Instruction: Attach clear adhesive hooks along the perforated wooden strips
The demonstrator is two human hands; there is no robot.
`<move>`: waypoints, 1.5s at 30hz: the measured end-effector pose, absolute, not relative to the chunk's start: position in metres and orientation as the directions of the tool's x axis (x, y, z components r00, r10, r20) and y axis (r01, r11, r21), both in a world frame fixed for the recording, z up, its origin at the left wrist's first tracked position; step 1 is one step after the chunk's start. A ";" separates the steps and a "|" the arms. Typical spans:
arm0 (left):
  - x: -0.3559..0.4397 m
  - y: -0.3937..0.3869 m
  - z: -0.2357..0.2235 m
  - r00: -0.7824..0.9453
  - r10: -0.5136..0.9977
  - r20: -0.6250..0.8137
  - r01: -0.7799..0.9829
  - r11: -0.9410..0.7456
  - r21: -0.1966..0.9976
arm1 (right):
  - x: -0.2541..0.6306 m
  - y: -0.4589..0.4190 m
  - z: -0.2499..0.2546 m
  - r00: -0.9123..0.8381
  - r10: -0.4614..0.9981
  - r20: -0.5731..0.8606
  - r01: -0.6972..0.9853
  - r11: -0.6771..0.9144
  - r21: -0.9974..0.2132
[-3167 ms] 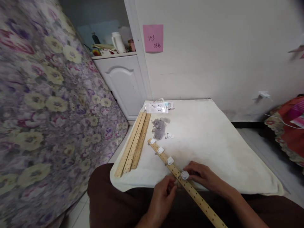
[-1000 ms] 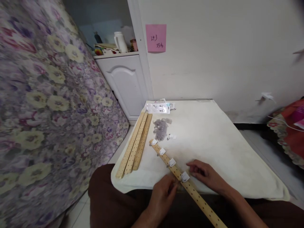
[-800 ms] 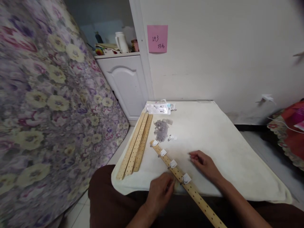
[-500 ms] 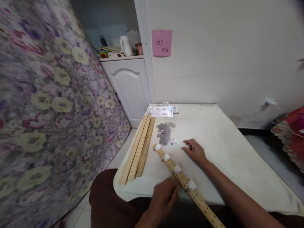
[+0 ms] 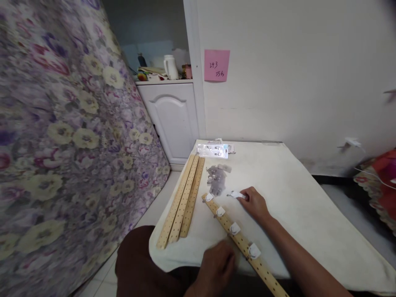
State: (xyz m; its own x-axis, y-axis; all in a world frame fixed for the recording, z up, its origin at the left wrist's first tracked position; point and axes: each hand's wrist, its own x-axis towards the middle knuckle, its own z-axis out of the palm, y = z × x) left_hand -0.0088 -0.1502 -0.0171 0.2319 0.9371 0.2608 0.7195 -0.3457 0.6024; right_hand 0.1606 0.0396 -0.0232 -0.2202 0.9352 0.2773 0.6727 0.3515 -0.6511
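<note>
Your right hand [image 5: 254,204] pinched a white hooked tag [image 5: 236,194] over the surface [image 5: 297,177], near the grey pile [image 5: 218,181]. Your left hand [image 5: 216,264] was curled beside the perforated strip [image 5: 266,276] — whether it gripped anything, I could not tell. Four tags [image 5: 235,228] sat along that strip.

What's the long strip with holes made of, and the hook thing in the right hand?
The long strip looks like wood: pale yellow-brown and dull. The white tag in the right hand could be smooth plastic or card: it's thin and flat. The small hook on it seems metal: it's grey, but too tiny to judge its shine.
</note>
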 end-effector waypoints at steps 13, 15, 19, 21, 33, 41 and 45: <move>-0.010 -0.149 -0.015 0.207 0.943 0.262 0.682 -0.331 0.653 | 0.246 -0.027 -0.024 0.001 0.977 0.213 0.488 0.185 -0.853; -0.009 -0.149 -0.013 0.191 0.948 0.256 0.666 -0.317 0.675 | 0.251 -0.033 -0.025 0.024 0.993 0.112 0.339 0.097 -0.936; -0.005 -0.155 -0.008 0.177 0.959 0.222 0.648 -0.283 0.707 | 0.262 -0.044 -0.026 -0.074 0.997 -0.037 0.076 -0.032 -0.997; 0.002 -0.162 -0.005 0.161 0.972 0.170 0.608 -0.233 0.759 | 0.270 -0.050 -0.025 -0.149 0.987 -0.066 0.028 -0.063 -0.998; 0.057 -0.175 -0.026 0.405 0.835 -0.373 -0.006 0.411 0.912 | 0.275 -0.103 -0.002 -0.602 0.775 -0.191 0.035 -0.214 -0.976; 0.063 -0.169 -0.029 0.465 0.802 -0.374 -0.094 0.465 0.880 | 0.270 -0.109 0.005 -0.640 0.739 -0.212 0.065 -0.222 -0.973; 0.064 -0.167 -0.034 0.470 0.796 -0.382 -0.132 0.492 0.861 | 0.271 -0.109 0.003 -0.650 0.728 -0.217 0.076 -0.222 -0.972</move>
